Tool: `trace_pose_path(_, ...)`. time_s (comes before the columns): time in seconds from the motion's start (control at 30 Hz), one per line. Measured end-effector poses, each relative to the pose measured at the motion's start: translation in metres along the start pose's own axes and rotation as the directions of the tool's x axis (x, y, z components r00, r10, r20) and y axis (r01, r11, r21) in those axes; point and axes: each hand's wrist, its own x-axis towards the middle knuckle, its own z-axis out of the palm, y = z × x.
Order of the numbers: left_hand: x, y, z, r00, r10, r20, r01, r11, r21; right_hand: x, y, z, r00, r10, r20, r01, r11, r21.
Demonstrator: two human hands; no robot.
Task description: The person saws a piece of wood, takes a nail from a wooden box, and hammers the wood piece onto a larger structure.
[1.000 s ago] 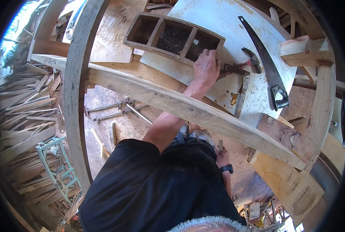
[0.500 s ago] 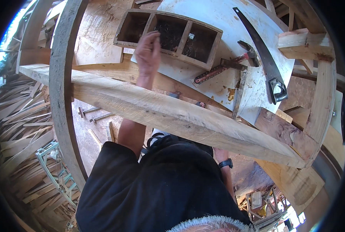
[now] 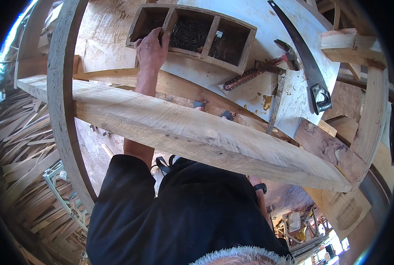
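Note:
My left hand (image 3: 151, 52) reaches past a thick wooden beam (image 3: 192, 126) to a three-compartment wooden box (image 3: 225, 65). Its fingers curl over the near wall at the left compartment, beside the divider, and seem to grip that edge; some fingertips are hidden. Dark nails (image 3: 190, 35) lie in the middle compartment, and a small pale piece (image 3: 219, 34) is in the right one. Of my right arm only the wrist, with a dark watch (image 3: 260, 187), shows below the beam; the beam hides most of my right hand (image 3: 254, 180).
On the white board (image 3: 250, 95) lie a claw hammer (image 3: 272, 62), a handsaw (image 3: 300, 57) and a try square (image 3: 274, 104). An upright post (image 3: 61, 97) crosses the beam at left. Wooden framing (image 3: 368, 115) stands at right. Offcuts (image 3: 20, 150) and a pale green metal frame (image 3: 64, 190) are at far left.
My left hand has moved left, from over the middle compartment down to the near wall of the left one. The view has shifted slightly. My right wrist stays about where it was.

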Motion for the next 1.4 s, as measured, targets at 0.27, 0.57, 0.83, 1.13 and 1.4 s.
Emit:
trace_pose_path(0.27, -0.023, 0.034, -0.011, 0.982, -0.179, 0.065, 0.183, 0.98, -0.074, 0.014, -0.015, -0.023, 0.977, 0.144, 0.155, -0.158, 0.984, 0.085)
trace_pose_path(0.57, -0.052, 0.025, -0.036, 0.878, -0.291, 0.381, 0.474, 0.65, -0.594, 0.091, -0.047, -0.079, 0.819, 0.429, 0.382, -0.557, 0.754, 0.348)
trace_pose_path(0.83, -0.049, -0.027, -0.06, 0.895, -0.447, 0.002, 0.347, 0.692, -0.634, 0.136, -0.051, -0.101, 0.732, 0.463, 0.5, -0.667, 0.637, 0.386)
trace_pose_path(1.13, -0.087, -0.044, -0.039, 0.838, -0.528, 0.138, 0.477, 0.586, -0.655, 0.159, -0.045, -0.112, 0.708, 0.446, 0.547, -0.682, 0.631, 0.369)
trace_pose_path(1.4, -0.135, -0.082, -0.028, 0.829, -0.558, 0.043, 0.485, 0.679, -0.55, 0.161, -0.035, -0.109, 0.681, 0.448, 0.58, -0.708, 0.606, 0.363)
